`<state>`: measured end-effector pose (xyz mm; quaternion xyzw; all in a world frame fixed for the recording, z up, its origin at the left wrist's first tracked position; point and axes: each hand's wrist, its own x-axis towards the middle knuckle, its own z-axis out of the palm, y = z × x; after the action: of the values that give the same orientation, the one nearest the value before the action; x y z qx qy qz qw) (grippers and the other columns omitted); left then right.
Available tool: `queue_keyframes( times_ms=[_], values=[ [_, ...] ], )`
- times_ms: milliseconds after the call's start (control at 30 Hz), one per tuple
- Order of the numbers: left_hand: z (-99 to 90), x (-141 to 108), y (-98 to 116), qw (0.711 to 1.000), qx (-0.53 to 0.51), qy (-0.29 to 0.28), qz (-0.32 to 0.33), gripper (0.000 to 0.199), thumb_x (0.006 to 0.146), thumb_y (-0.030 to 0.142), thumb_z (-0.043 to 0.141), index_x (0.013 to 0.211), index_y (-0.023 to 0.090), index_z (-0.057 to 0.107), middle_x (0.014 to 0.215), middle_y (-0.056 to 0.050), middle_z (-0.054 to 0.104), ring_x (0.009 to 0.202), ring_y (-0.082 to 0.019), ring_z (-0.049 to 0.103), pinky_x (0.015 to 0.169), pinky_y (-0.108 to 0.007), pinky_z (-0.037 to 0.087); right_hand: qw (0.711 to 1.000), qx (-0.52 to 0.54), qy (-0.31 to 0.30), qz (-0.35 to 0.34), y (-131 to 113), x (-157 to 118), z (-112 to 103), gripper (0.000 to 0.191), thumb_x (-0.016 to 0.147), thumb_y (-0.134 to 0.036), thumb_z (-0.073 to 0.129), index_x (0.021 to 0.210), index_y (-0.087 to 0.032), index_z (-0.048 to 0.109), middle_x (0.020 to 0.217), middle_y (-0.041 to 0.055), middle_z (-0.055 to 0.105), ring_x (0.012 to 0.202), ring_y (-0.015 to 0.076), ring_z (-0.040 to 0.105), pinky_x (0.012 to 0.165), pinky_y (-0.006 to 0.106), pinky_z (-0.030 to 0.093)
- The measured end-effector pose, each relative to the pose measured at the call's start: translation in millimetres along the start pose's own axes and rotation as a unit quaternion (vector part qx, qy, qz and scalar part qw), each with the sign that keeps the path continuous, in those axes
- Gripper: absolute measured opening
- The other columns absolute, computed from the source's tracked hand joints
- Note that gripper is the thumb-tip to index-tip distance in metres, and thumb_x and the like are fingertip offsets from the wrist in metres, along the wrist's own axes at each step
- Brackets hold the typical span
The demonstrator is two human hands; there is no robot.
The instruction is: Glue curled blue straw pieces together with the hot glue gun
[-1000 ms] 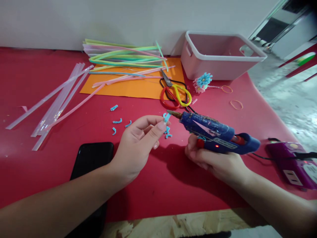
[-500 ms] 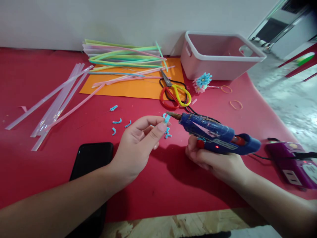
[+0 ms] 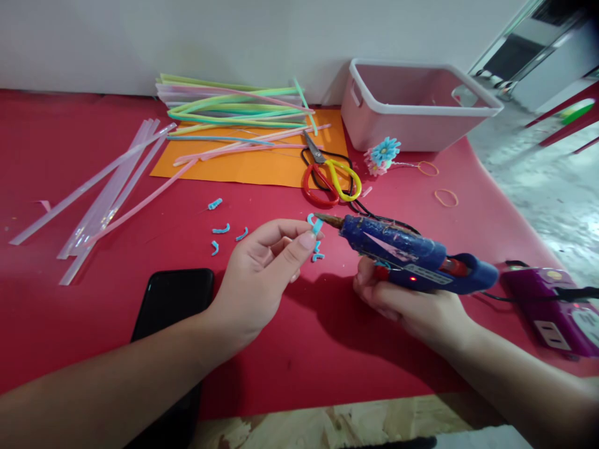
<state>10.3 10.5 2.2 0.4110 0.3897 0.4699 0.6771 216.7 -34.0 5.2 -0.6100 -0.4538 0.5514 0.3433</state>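
Observation:
Between thumb and fingertips, my left hand (image 3: 266, 274) pinches a small bent piece of blue pipe cleaner (image 3: 317, 226). My right hand (image 3: 407, 302) is wrapped round the handle of a blue glue gun (image 3: 397, 243), whose red light is lit. The gun's nozzle points left, its tip at or very close to the blue piece; whether they touch I cannot tell. Just below my left fingertips, short blue pipe cleaner bits (image 3: 317, 256) lie on the red table. More curled blue bits (image 3: 221, 229) are scattered left of that hand.
Scissors (image 3: 321, 181) and bundled pipe cleaners (image 3: 234, 103) lie on an orange sheet (image 3: 224, 168). Clear glue sticks (image 3: 112, 187) are at left, a black phone (image 3: 175, 305) by my left forearm. A pink bin (image 3: 397, 125), blue flower (image 3: 385, 150) and purple power strip (image 3: 543, 305) stand at right.
The glue gun and my right hand have shifted slightly to the right. My left hand stays nearly still with the blue piece.

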Motion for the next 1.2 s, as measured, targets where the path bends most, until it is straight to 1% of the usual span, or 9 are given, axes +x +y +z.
queue_keyframes(
  times_ms=[133, 400, 533, 633, 700, 833, 1000, 1100, 1200],
  values=[
    [-0.1, 1, 0, 1.0, -0.015, -0.008, 0.001, 0.007, 0.087, 0.029, 0.077, 0.084, 0.024, 0.075, 0.07, 0.004, 0.061, 0.06, -0.007, 0.048, 0.058, -0.019, 0.039, 1.0, 0.0, 0.009, 0.004, 3, 0, -2, 0.007, 0.067, -0.02, 0.063, 0.073, -0.022, 0.06, 0.058, -0.0047, 0.055, 0.044, 0.0075, 0.04, 0.041, 0.022, 0.029],
    [-0.9, 0, -1, 1.0, -0.019, -0.007, 0.0, 0.006, 0.087, 0.029, 0.077, 0.085, 0.024, 0.076, 0.071, 0.004, 0.061, 0.06, -0.006, 0.048, 0.058, -0.019, 0.039, 1.0, -0.002, 0.013, -0.022, 9, 2, -5, 0.006, 0.07, -0.023, 0.064, 0.075, -0.022, 0.062, 0.061, -0.0052, 0.057, 0.044, 0.0066, 0.039, 0.041, 0.021, 0.028],
    [-0.2, 0, 0, 1.0, -0.009, 0.001, -0.002, 0.006, 0.086, 0.029, 0.078, 0.084, 0.024, 0.076, 0.07, 0.004, 0.061, 0.059, -0.007, 0.047, 0.057, -0.02, 0.039, 0.999, -0.016, 0.014, -0.049, 12, 1, -6, 0.004, 0.073, -0.023, 0.066, 0.075, -0.022, 0.062, 0.061, -0.0048, 0.059, 0.042, 0.0066, 0.039, 0.039, 0.021, 0.028],
    [0.7, 1, 1, 1.0, -0.007, 0.003, -0.004, 0.007, 0.086, 0.029, 0.077, 0.082, 0.023, 0.075, 0.07, 0.004, 0.061, 0.058, -0.007, 0.047, 0.057, -0.02, 0.039, 0.997, -0.028, 0.01, -0.075, 13, 1, -7, 0.003, 0.077, -0.022, 0.065, 0.076, -0.023, 0.064, 0.058, -0.005, 0.057, 0.041, 0.0071, 0.039, 0.038, 0.022, 0.028],
    [0.9, 1, 1, 1.0, -0.004, 0.007, -0.004, 0.007, 0.086, 0.028, 0.077, 0.082, 0.023, 0.075, 0.07, 0.003, 0.062, 0.058, -0.007, 0.048, 0.057, -0.021, 0.04, 0.994, -0.039, 0.01, -0.097, 13, 1, -7, 0.004, 0.079, -0.02, 0.065, 0.076, -0.023, 0.065, 0.055, -0.0053, 0.054, 0.042, 0.0082, 0.042, 0.041, 0.023, 0.032],
    [0.5, 1, 1, 1.0, -0.001, 0.011, -0.006, 0.01, 0.086, 0.029, 0.077, 0.081, 0.021, 0.074, 0.069, 0.003, 0.062, 0.058, -0.008, 0.048, 0.057, -0.021, 0.04, 0.986, -0.071, 0.023, -0.15, 7, 2, -7, 0.01, 0.077, -0.015, 0.064, 0.075, -0.024, 0.067, 0.054, -0.0051, 0.053, 0.052, 0.0129, 0.055, 0.053, 0.025, 0.046],
    [1.5, 1, 2, 1.0, -0.011, 0.005, -0.004, 0.012, 0.086, 0.026, 0.077, 0.076, 0.02, 0.072, 0.068, 0.003, 0.061, 0.057, -0.007, 0.046, 0.055, -0.02, 0.038, 0.964, -0.136, 0.049, -0.225, -4, 3, -7, 0.011, 0.072, -0.013, 0.065, 0.072, -0.023, 0.069, 0.066, -0.0018, 0.065, 0.061, 0.0143, 0.065, 0.061, 0.026, 0.054],
    [2.8, 2, 4, 1.0, -0.018, 0.01, -0.004, 0.014, 0.085, 0.024, 0.076, 0.072, 0.02, 0.071, 0.066, 0.004, 0.059, 0.055, -0.006, 0.042, 0.054, -0.02, 0.036, 0.962, -0.144, 0.051, -0.228, -5, 3, -7, 0.012, 0.073, -0.013, 0.064, 0.073, -0.023, 0.069, 0.071, -0.0004, 0.071, 0.064, 0.0156, 0.069, 0.061, 0.025, 0.056],
    [3.3, 2, 5, 1.0, -0.012, 0.016, -0.013, 0.016, 0.085, 0.024, 0.075, 0.07, 0.019, 0.07, 0.064, 0.004, 0.058, 0.053, -0.006, 0.039, 0.052, -0.02, 0.033, 0.962, -0.156, 0.046, -0.221, -4, 3, -8, 0.014, 0.074, -0.012, 0.063, 0.074, -0.024, 0.07, 0.07, -0.0002, 0.072, 0.06, 0.0162, 0.068, 0.058, 0.026, 0.055]
  ],
)
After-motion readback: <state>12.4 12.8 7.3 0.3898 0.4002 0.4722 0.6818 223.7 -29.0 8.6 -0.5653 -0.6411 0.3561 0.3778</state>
